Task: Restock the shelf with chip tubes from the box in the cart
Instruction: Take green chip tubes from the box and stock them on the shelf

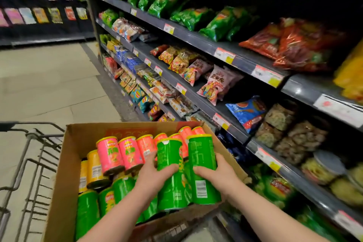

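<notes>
Fingers (170,168) of left hand (155,175) and right hand (218,173) each clamp one green tube (202,153) upright over the box (78,143) at 6 o'clock, and the single-handed grips may slip when swinging toward the shelf (243,137) at 3 o'clock.

Green chip tubes (170,155): yellow rims, white barcode panels.
Pink chip tubes (110,155): yellow rims.
Yellow chip tubes (94,165): white labels.
Box (64,163): plain brown cardboard.
Cart (29,134): grey wire.
Shelf (198,102): dark grey; price tags (224,55) white, red, yellow.
</notes>
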